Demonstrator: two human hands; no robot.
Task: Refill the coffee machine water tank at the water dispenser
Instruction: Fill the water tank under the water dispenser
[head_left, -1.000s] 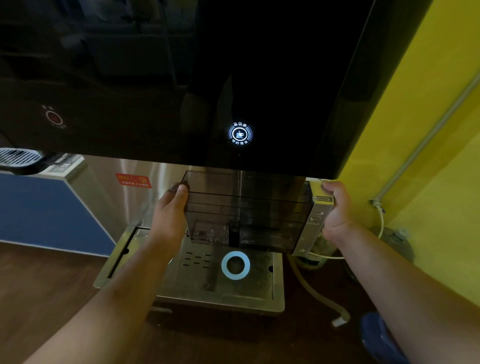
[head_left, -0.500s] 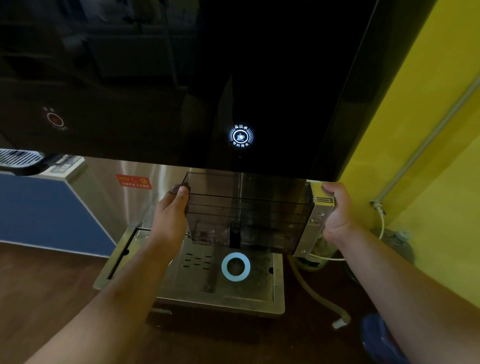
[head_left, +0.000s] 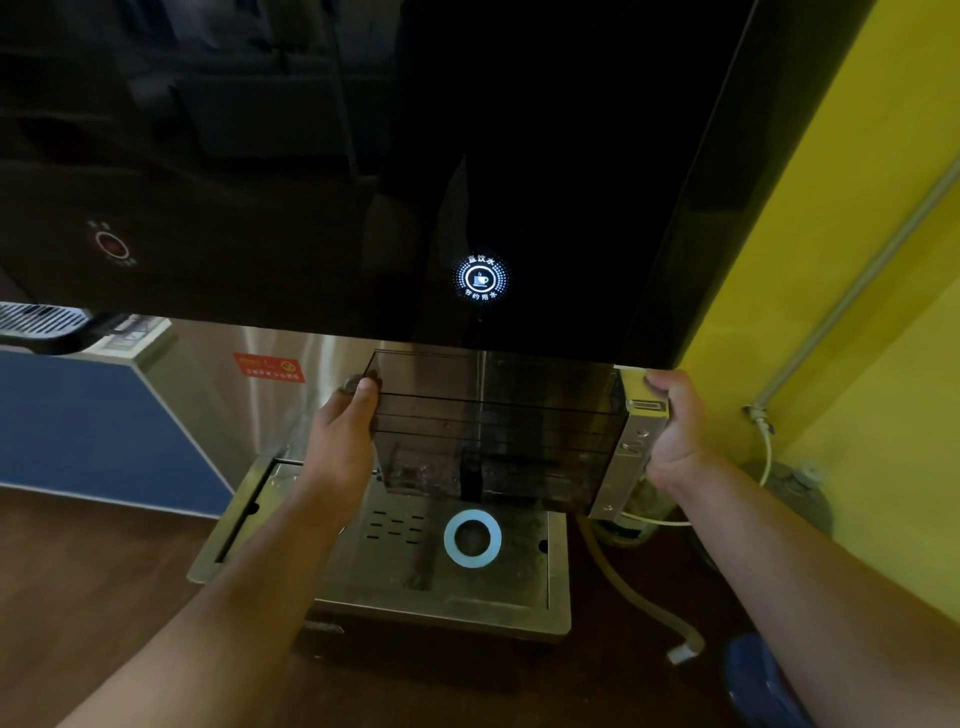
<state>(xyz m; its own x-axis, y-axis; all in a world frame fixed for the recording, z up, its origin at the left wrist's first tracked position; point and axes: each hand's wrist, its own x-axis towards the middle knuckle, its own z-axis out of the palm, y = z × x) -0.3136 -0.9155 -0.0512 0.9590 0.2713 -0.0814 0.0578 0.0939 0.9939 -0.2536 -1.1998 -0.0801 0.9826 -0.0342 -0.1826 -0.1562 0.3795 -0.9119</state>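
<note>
Yellow wall (head_left: 841, 182) right, grey pipe (head_left: 857, 291) slanting across; dark wood floor (head_left: 78, 597); blue cabinet (head_left: 78, 426) left.

The glossy black dispenser panel (head_left: 311, 156) runs off the top edge; print on the red rectangular sticker (head_left: 268, 367) is unreadably small.

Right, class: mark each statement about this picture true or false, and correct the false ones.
1. The left hand and right hand grip opposite ends of the water tank. True.
2. The water tank stands on the drip tray. False: it is held above the tray.
3. A cup-symbol button glows on the black panel. True.
4. The wall on the right is blue. False: it is yellow.
</note>
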